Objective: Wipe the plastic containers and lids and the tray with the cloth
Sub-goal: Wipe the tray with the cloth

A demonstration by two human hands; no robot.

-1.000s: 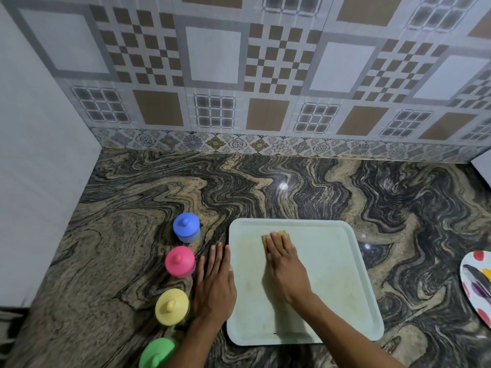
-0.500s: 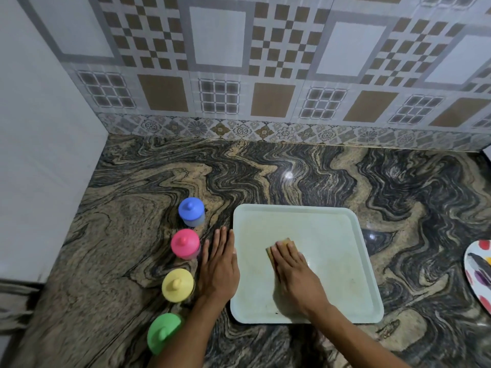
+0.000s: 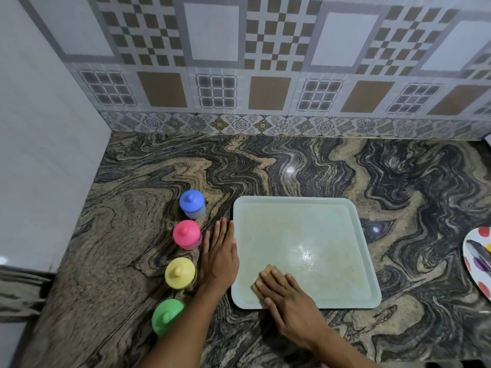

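A pale green tray (image 3: 318, 213) lies flat on the marbled counter. My right hand (image 3: 289, 306) presses a small tan cloth (image 3: 268, 269) onto the tray's near left corner; most of the cloth is hidden under my fingers. My left hand (image 3: 220, 258) rests flat, fingers together, against the tray's left rim and holds nothing. Left of it stand small lidded plastic containers in a line: blue (image 3: 191, 203) farthest, then pink (image 3: 186, 234), yellow (image 3: 180, 272) and green (image 3: 166, 316) nearest.
A white plate with coloured dots (image 3: 478, 264) sits at the right edge of the counter. A tiled wall (image 3: 265, 62) closes the back and a plain white wall (image 3: 39, 155) the left side. The dark swirled counter (image 3: 292, 168) stretches behind the tray.
My right hand slid the cloth from the tray's far left part toward its near left corner. My left hand stayed flat against the tray's left rim.
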